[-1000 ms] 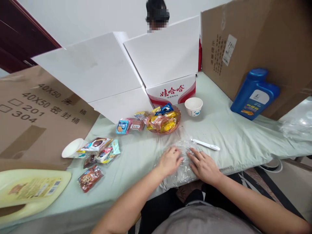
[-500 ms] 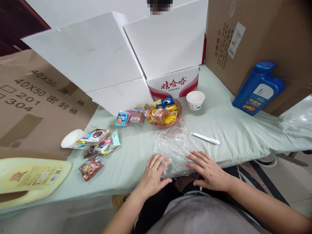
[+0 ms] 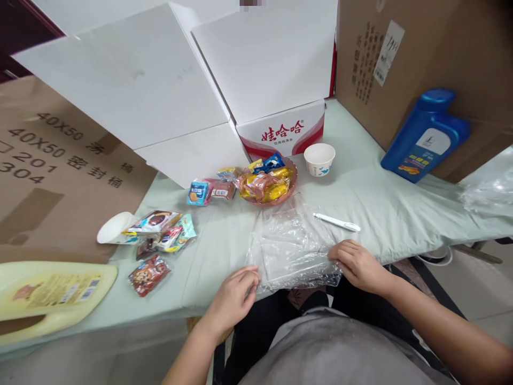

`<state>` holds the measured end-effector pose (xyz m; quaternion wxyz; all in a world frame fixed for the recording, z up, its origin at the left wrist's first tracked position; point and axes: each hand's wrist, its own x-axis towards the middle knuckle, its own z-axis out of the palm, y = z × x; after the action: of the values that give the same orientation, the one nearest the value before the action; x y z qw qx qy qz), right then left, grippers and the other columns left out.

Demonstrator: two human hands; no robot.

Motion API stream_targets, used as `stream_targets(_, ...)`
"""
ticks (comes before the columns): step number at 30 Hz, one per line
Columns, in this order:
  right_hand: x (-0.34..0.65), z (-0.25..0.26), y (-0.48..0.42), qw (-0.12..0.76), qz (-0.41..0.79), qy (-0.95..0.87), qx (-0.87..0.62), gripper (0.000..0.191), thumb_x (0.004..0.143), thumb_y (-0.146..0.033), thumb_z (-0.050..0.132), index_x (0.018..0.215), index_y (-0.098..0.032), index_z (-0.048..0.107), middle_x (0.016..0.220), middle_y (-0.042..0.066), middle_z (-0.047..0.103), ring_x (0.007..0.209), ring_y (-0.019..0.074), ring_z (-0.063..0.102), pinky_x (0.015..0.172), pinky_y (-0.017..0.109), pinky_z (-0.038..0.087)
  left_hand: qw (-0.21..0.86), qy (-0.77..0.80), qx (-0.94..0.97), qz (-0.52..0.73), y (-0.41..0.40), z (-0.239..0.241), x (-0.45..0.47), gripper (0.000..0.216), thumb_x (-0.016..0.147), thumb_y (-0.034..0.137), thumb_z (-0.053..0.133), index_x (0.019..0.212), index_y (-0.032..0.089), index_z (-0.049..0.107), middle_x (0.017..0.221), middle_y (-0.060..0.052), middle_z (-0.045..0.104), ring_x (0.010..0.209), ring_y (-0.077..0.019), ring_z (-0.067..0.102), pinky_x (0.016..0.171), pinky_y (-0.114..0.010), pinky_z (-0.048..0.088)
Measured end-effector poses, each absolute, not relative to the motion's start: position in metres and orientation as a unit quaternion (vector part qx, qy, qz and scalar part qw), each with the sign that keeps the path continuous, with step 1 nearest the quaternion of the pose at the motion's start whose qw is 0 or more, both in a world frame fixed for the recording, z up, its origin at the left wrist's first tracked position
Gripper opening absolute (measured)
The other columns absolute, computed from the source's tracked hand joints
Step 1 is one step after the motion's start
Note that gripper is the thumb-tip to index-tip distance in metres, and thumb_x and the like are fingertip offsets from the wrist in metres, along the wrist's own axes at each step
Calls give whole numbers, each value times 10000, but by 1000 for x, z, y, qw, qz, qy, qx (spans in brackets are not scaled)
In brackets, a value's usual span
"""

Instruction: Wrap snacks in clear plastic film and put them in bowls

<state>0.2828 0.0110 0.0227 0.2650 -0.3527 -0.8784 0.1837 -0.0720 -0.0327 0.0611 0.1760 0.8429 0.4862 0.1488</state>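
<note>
A clear plastic bag point(image 3: 294, 251) lies spread at the table's front edge, wrinkled and see-through. My left hand point(image 3: 236, 294) has its fingers curled at the bag's left corner, gripping the film there. On the opposite side my right hand point(image 3: 356, 263) is closed on the bag's right edge. Just beyond the bag stands a pinkish glass bowl point(image 3: 276, 200) heaped with wrapped snacks point(image 3: 262, 184) in gold, blue and brown. A white utility knife point(image 3: 336, 221) lies right of the bag, a little beyond my right hand.
A paper cup point(image 3: 319, 160) stands upright right of the bowl; another cup point(image 3: 114, 229) lies tipped at left beside packaged snacks point(image 3: 160, 227). A blue bottle point(image 3: 427, 139) leans at right, a yellow jug point(image 3: 56, 294) lies front left. White boxes point(image 3: 264, 64) and cardboard cartons point(image 3: 72, 176) line the back.
My hands have moved apart to the two sides of the bag, and their spread fingers have closed on its edges. The bag is now stretched wider and flatter.
</note>
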Motion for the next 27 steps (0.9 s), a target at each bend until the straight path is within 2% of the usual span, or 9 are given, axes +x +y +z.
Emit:
stream_targets(3,285,24,10,290,181,-874,-346,303,859,-115,467,1132,-192,574,1172,120,640,1148,244,565,945,462,486,235,520,810,132,-31,69,-68,157,860,151,413,836,226,549,708,23,639,633,-130,634,603,-233,514)
stream_targets(5,283,24,10,295,180,-880,-327,335,866,-134,483,1187,-199,555,1268,126,599,1269,259,484,999,481,459,233,514,813,142,-28,70,-64,136,868,175,428,851,225,553,727,22,647,623,-125,623,608,-231,501)
stream_targets(7,278,25,11,297,196,-884,-303,273,890,-138,470,1133,-203,576,1257,119,613,1299,254,462,1019,473,445,224,501,820,165,-21,70,-60,137,876,185,437,864,222,569,802,-5,676,719,-143,651,680,-250,514)
stream_targets(9,272,25,14,307,234,-868,-311,222,912,-133,430,1058,-198,584,1156,110,663,1196,231,559,958,419,490,234,505,812,175,-12,67,-59,149,897,205,427,890,219,575,873,-28,693,796,-156,666,734,-267,521)
stream_targets(11,268,25,18,305,286,-831,-366,222,927,-142,387,1048,-191,566,1000,88,702,938,191,676,796,339,544,236,530,796,172,-3,64,-59,155,909,227,413,925,220,567,936,-36,697,837,-161,670,752,-280,525)
stream_targets(14,267,27,22,249,324,-791,-456,223,937,-178,362,1059,-184,548,812,47,699,663,164,670,618,283,515,199,573,778,164,7,57,-63,133,886,249,430,892,220,560,1071,-52,681,891,-180,671,770,-315,528)
stream_targets(17,269,31,22,190,307,-798,-482,216,942,-222,375,1033,-187,568,783,45,696,678,186,666,619,289,485,184,594,766,164,7,50,-67,124,867,264,456,819,216,560,1140,-55,668,908,-186,671,776,-321,525)
stream_targets(24,262,38,37,270,247,-776,-513,269,977,-320,359,949,-199,597,834,39,699,754,171,665,687,267,464,181,656,668,300,13,48,-58,205,894,392,486,874,210,578,763,0,676,682,-148,647,651,-245,491)
stream_targets(27,254,34,52,233,183,-751,-591,252,974,-299,377,944,-196,605,846,40,706,752,178,662,668,264,436,204,668,633,334,30,44,-45,184,901,368,466,901,207,556,749,5,672,637,-140,648,633,-238,484)
